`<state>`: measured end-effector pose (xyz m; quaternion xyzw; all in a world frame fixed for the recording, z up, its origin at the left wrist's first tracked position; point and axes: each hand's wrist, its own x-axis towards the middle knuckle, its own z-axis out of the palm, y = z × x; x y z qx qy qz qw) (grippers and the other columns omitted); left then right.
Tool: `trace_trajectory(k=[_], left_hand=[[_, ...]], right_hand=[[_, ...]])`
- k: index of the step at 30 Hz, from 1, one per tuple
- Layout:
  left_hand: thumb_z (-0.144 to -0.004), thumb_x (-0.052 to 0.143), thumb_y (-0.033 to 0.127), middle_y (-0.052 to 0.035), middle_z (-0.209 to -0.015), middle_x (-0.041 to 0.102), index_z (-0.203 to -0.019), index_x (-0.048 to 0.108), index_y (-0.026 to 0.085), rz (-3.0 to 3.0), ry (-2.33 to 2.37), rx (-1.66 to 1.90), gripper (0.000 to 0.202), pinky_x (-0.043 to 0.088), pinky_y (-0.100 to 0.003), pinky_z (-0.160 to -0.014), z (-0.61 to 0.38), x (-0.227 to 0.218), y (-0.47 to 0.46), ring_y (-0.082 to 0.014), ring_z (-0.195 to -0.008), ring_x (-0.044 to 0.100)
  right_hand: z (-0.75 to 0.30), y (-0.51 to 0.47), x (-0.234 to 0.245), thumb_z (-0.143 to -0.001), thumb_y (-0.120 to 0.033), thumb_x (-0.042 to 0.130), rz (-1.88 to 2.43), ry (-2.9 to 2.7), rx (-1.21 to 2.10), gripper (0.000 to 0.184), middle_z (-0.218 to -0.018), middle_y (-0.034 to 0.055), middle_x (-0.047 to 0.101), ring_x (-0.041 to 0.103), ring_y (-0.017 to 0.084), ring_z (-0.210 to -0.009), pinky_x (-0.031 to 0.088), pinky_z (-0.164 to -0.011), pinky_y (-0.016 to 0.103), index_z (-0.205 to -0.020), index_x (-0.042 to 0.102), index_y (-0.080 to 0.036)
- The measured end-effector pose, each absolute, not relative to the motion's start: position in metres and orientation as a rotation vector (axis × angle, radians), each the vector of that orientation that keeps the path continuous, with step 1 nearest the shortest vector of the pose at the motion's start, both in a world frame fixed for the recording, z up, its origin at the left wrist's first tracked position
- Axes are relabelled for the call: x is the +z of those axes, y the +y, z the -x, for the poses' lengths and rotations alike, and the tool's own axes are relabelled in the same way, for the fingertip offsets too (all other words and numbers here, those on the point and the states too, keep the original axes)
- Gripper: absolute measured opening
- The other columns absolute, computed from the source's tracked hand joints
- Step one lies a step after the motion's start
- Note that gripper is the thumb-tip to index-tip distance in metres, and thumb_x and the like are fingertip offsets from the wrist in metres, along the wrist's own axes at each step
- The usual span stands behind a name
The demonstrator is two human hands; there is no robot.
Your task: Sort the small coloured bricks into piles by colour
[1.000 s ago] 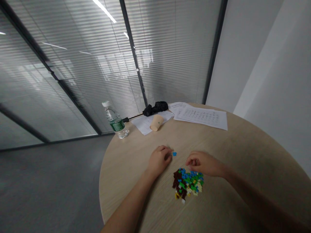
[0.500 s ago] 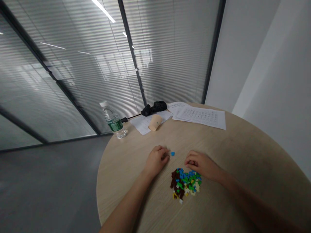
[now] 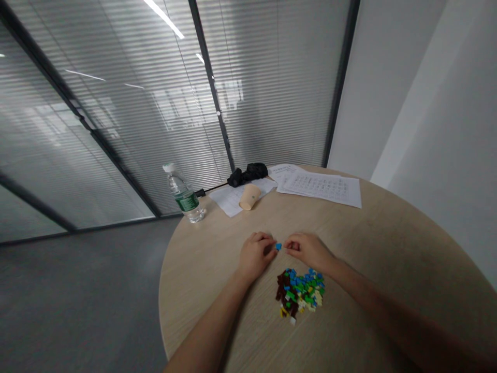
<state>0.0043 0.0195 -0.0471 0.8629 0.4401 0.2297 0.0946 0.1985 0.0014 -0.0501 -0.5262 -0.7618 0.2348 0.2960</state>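
My left hand (image 3: 256, 255) rests curled on the round light-wood table (image 3: 373, 254), its fingertips at a small blue plastic brick (image 3: 278, 247). My right hand (image 3: 307, 249) lies curled just to the brick's right, so the brick sits between both hands. I cannot tell whether either hand touches it. Below my hands is a loose pile of several small bricks (image 3: 298, 292) in brown, blue, green, yellow and white. Neither hand is in the pile.
Farther back stand a water bottle (image 3: 185, 199), a tipped paper cup (image 3: 249, 197) on a loose sheet (image 3: 231, 202), a black bundle (image 3: 248, 174) and printed papers (image 3: 320, 189). A thin cable runs behind them. The table edge curves away towards a grey floor and blinds.
My right hand has moved left and away from the pile, up to the blue brick and close to my left hand. My left hand and the brick have stayed about where they were.
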Motion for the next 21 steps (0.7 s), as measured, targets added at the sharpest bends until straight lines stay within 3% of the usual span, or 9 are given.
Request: trace_trajectory(k=[21], left_hand=[[-0.08, 0.062, 0.025, -0.004, -0.097, 0.064, -0.093, 0.07, 0.021, -2.526, 1.309, 0.695, 0.016, 0.044, -0.031, -0.084, -0.009, -0.045, 0.017, -0.019, -0.094, 0.055]], right_hand=[[-0.196, 0.006, -0.047, -0.076, -0.018, 0.063, 1.456, -2.091, 0.496, 0.008, -0.079, 0.0032, 0.062, 0.055, 0.013, -0.064, 0.043, -0.063, 0.024, -0.074, 0.071, -0.018]])
